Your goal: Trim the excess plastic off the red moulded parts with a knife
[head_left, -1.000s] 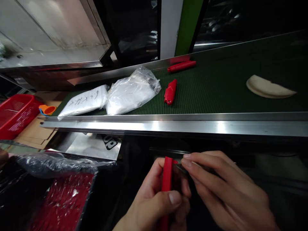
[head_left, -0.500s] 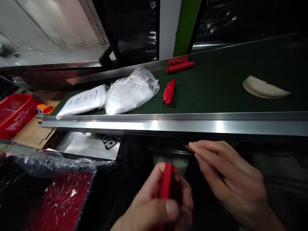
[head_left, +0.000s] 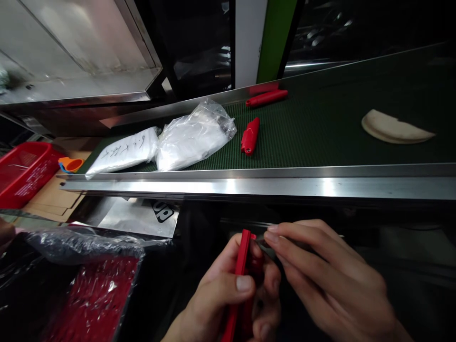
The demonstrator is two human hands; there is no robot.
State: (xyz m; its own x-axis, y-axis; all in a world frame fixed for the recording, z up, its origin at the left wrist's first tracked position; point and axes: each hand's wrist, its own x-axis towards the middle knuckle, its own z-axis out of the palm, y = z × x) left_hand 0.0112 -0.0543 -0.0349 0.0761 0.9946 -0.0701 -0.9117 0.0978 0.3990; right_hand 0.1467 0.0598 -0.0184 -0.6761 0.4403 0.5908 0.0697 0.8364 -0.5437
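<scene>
In the lower middle, my left hand (head_left: 228,289) is wrapped round a red plastic handle (head_left: 242,256), which stands tilted with its end up between thumb and fingers. My right hand (head_left: 331,270) is just right of it, with thumb and fingertips pinched together close to the handle's upper end. A thin dark sliver (head_left: 265,247) shows at those fingertips; its kind cannot be made out. Beyond my hands, two similar red pieces, one nearer (head_left: 251,137) and one farther (head_left: 267,98), lie on the green conveyor belt (head_left: 306,137).
Two clear bags of white material, one labelled (head_left: 124,152) and one crumpled (head_left: 194,140), lie on the belt. A pale half-round piece (head_left: 395,127) is at right. A metal rail (head_left: 270,186) edges the belt. A plastic-lined box (head_left: 133,280) of red parts and a red basket (head_left: 26,175) stand left.
My right hand has moved left and slightly down, bringing its fingertips up to the red handle. My left hand has turned the handle a little. The belt items look almost unchanged.
</scene>
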